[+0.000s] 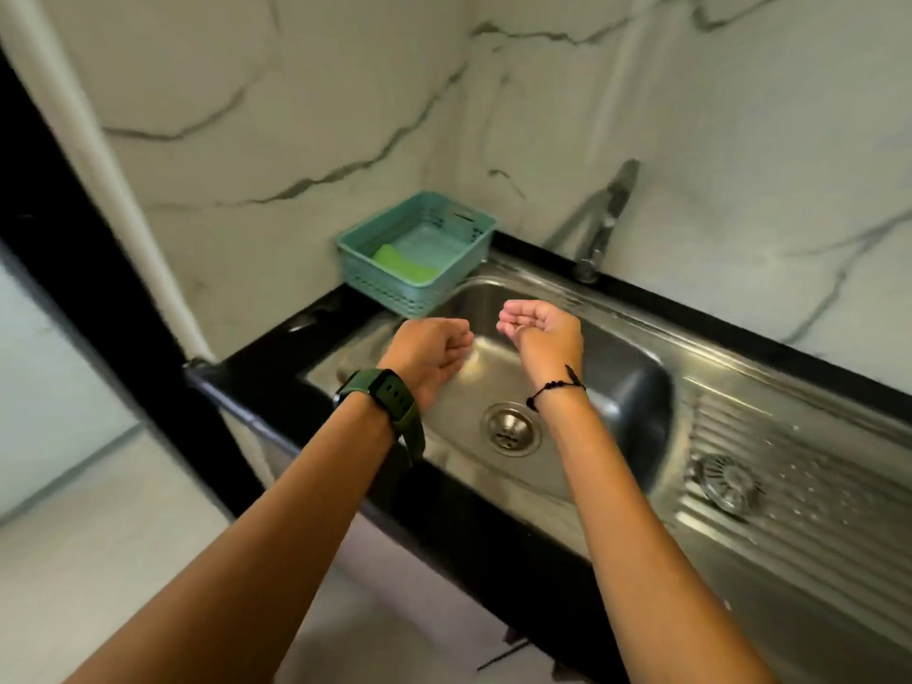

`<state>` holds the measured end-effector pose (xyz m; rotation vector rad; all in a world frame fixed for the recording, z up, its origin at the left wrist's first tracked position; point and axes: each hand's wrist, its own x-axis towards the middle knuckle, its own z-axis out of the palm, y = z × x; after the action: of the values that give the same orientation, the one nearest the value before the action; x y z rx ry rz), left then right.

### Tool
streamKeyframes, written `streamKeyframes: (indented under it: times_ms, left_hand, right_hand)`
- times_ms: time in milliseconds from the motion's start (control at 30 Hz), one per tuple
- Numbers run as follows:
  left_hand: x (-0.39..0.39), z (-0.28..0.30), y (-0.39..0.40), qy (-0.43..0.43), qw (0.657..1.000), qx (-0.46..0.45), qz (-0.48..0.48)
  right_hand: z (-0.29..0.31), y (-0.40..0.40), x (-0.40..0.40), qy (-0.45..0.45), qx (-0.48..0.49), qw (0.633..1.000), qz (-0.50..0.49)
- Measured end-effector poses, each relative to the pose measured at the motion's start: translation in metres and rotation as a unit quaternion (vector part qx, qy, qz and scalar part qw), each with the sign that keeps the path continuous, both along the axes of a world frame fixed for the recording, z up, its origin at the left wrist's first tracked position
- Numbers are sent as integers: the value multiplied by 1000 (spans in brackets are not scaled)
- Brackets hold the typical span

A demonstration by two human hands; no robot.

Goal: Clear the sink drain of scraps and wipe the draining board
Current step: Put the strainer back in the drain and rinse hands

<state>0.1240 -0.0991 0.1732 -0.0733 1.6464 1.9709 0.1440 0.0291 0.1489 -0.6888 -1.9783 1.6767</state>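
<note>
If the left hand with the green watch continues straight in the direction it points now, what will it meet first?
Probably the right hand: the left hand points its curled fingers rightward across the steel sink basin, with only a small gap between the two. Depth is unclear, so it could pass just in front.

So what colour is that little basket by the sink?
The basket is teal green, seen in the head view.

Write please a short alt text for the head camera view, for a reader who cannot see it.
A person's left hand and right hand, both empty and loosely curled, are held over a steel sink above its drain. A strainer lies on the wet draining board to the right. A teal basket holding a green sponge sits at the sink's back-left corner, near the tap.
</note>
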Motion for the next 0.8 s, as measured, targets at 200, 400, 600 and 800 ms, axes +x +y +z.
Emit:
streamKeyframes:
  times_ms: [200,400,600,800]
  left_hand:
    - [38,-8,108,22,988,-49,-148]
    - [95,-21,198,50,954,-103,-277]
    - [133,-52,255,80,912,-199,-350]
    - [134,-77,273,50,911,-246,-328]
  right_hand:
    - [-7,92,70,-13,20,991,-130]
    - [-25,167,158,-81,53,965,-245]
    - [-57,193,211,-261,126,937,-194]
    - [-72,198,210,-317,95,925,-185]
